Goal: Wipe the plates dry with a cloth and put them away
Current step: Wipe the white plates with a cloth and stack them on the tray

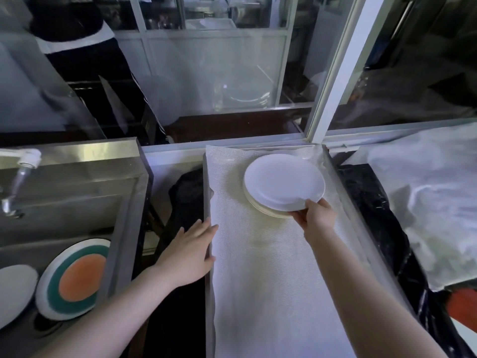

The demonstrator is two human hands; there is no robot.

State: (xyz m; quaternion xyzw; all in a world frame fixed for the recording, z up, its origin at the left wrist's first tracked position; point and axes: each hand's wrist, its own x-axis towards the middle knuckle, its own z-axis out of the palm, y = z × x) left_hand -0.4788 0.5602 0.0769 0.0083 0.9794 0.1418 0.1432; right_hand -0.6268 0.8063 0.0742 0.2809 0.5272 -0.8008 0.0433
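Note:
A white plate [282, 180] lies on top of a small stack of cream plates [263, 209] at the far end of a long tray lined with white mesh cloth [258, 267]. My right hand [316, 215] grips the near rim of the top white plate, thumb above and fingers below. My left hand [192, 250] rests flat with straight fingers on the left edge of the tray. In the steel sink [77, 202] at the left, a plate with an orange centre and teal ring [73, 279] leans next to a plain white plate [14, 290].
A tap [22, 167] hangs over the sink at the far left. A dark gap with black cloth [185, 192] separates sink and tray. Crumpled white plastic sheeting [433, 202] covers the black marble counter [371, 218] on the right. Glass panes and a white frame [335, 68] stand behind.

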